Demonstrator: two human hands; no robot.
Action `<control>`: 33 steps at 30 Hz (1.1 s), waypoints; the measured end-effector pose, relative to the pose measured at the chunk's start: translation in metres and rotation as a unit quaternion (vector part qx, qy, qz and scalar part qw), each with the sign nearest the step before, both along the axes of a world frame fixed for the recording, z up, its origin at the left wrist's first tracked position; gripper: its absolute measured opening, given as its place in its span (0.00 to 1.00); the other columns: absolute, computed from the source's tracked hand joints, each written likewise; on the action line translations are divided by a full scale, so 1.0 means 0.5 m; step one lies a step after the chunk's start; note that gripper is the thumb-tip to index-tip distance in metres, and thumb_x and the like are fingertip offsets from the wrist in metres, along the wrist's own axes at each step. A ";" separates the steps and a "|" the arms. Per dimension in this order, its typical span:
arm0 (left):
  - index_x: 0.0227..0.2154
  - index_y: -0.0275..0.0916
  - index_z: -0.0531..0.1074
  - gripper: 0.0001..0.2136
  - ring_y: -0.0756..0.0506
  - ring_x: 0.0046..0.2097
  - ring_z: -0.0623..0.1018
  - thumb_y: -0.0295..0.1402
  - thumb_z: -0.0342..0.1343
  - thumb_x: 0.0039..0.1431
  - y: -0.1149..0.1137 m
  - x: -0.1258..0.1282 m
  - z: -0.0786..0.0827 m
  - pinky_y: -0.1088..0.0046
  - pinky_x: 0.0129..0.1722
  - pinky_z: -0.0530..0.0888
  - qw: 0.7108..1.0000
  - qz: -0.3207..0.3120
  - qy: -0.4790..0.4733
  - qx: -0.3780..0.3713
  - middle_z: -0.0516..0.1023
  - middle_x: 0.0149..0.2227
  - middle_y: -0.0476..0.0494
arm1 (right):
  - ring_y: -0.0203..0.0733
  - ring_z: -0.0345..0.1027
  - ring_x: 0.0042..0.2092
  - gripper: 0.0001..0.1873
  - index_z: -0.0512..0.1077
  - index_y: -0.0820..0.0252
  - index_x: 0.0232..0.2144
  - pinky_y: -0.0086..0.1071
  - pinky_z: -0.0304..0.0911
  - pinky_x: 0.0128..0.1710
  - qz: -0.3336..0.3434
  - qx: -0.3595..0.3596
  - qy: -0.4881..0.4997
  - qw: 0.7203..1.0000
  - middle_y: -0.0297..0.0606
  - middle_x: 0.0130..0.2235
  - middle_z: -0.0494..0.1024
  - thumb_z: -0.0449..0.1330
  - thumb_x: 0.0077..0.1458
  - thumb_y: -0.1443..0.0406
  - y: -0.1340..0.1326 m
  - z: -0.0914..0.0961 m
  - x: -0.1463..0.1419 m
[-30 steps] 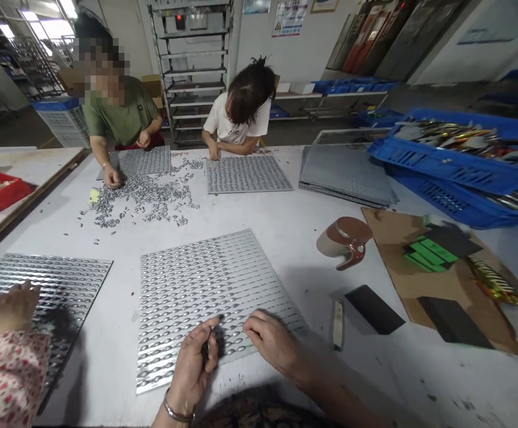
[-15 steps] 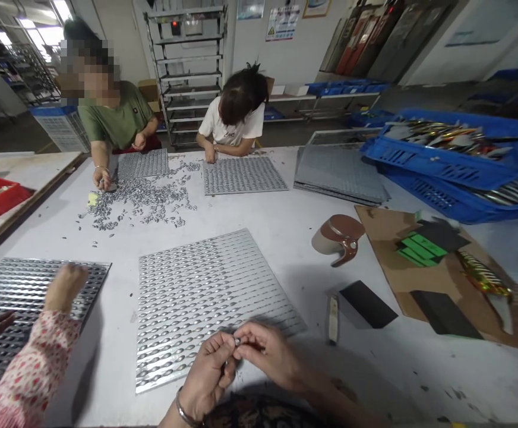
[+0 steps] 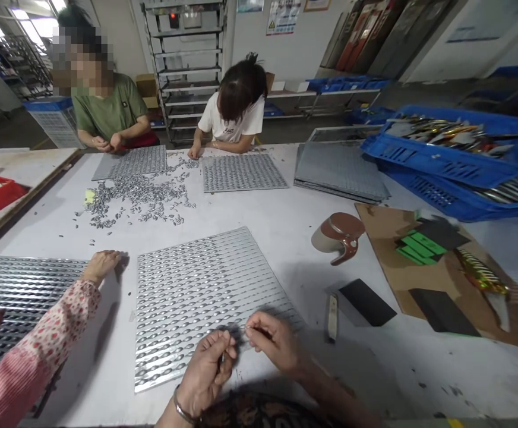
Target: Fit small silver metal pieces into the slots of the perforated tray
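Note:
Low over the near right corner of a silvery board (image 3: 183, 303), my two hands are a short gap apart. Rows of small pointed oval metal pieces cover the board's left part; thin lines mark its right part. My left hand (image 3: 209, 365), with a bracelet at the wrist, is closed, thumb pressed to the curled fingers. Whatever it grips is hidden. Thumb and forefinger of my right hand (image 3: 274, 342) pinch together, and anything between them is too small to name.
At left a co-worker's hand (image 3: 103, 267) reaches past another board (image 3: 40, 279). Loose metal pieces (image 3: 138, 199) are heaped farther back. Two people sit across the table. On the right are a brown mug (image 3: 341, 229), a pale-handled tool (image 3: 332, 318), a black sanding block (image 3: 368, 303) and blue baskets (image 3: 423, 157).
My hands have parted; the right moved slightly right and up. The co-worker's hand at left moved right, off the board's edge. The person in green drew a hand back from the heap.

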State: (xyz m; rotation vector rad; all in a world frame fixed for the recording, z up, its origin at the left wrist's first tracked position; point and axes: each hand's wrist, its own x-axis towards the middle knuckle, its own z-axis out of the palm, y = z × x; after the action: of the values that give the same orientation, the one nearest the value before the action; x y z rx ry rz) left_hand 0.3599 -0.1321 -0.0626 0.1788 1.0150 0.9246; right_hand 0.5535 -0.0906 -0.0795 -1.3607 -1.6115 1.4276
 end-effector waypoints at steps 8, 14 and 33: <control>0.28 0.33 0.78 0.15 0.58 0.20 0.59 0.36 0.78 0.48 0.015 -0.027 -0.013 0.81 0.16 0.50 0.996 0.089 -0.022 -0.015 0.75 0.25 0.48 | 0.40 0.69 0.27 0.14 0.72 0.54 0.25 0.31 0.59 0.28 -0.007 0.070 -0.158 0.985 0.31 0.23 0.74 0.55 0.62 0.62 -0.013 -0.059 0.007; 0.27 0.36 0.81 0.10 0.57 0.21 0.61 0.29 0.64 0.64 0.009 -0.027 -0.002 0.79 0.20 0.50 0.995 0.084 -0.034 -0.041 0.77 0.25 0.47 | 0.43 0.74 0.35 0.13 0.72 0.54 0.29 0.33 0.63 0.35 0.004 0.124 -0.200 0.972 0.35 0.31 0.80 0.53 0.65 0.64 -0.027 -0.060 -0.008; 0.32 0.42 0.81 0.18 0.57 0.18 0.60 0.50 0.59 0.68 -0.023 0.005 0.020 0.78 0.19 0.44 0.996 -0.075 0.035 0.026 0.72 0.23 0.49 | 0.44 0.73 0.46 0.06 0.74 0.54 0.38 0.34 0.68 0.47 0.156 0.203 -0.093 0.962 0.38 0.43 0.79 0.57 0.65 0.67 -0.058 0.034 -0.028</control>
State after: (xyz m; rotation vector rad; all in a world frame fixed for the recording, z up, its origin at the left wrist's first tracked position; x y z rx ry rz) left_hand 0.3624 -0.1436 -0.0524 0.3291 1.0283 0.8131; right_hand 0.5395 -0.1197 -0.0625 -1.0566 -2.1784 1.0664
